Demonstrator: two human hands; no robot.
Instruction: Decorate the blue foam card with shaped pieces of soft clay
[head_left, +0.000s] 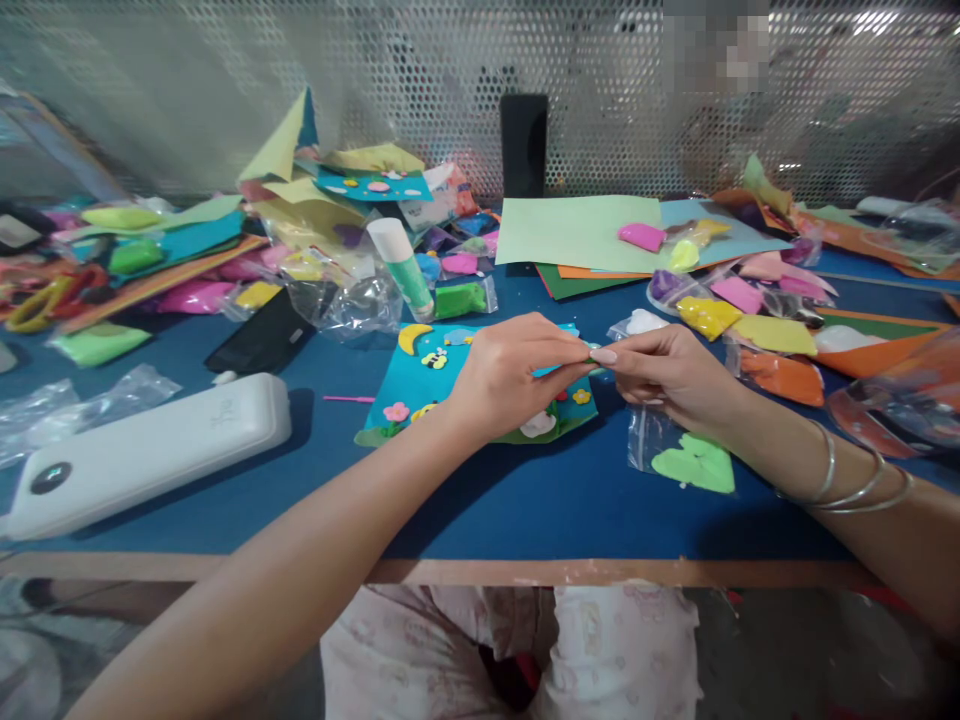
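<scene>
Both hands meet just above the right edge of a blue card [442,375], which bears a yellow moon, a bee, flowers and a white shape in clay. My left hand [517,375] is closed in a pinch, its fingertips touching those of my right hand [660,370], also pinching. A small greenish bit shows between the fingertips, too small to name. Below my right hand lies an open clear bag with light green clay [694,463]. White clay [645,322] in a bag sits just behind that hand.
A white power bank [150,455] lies at the left. Behind the card are a glue stick [401,268], clay packets and pale green paper [577,230]. A dark phone [524,145] stands against the perforated metal screen. Orange clay [784,375] lies at the right.
</scene>
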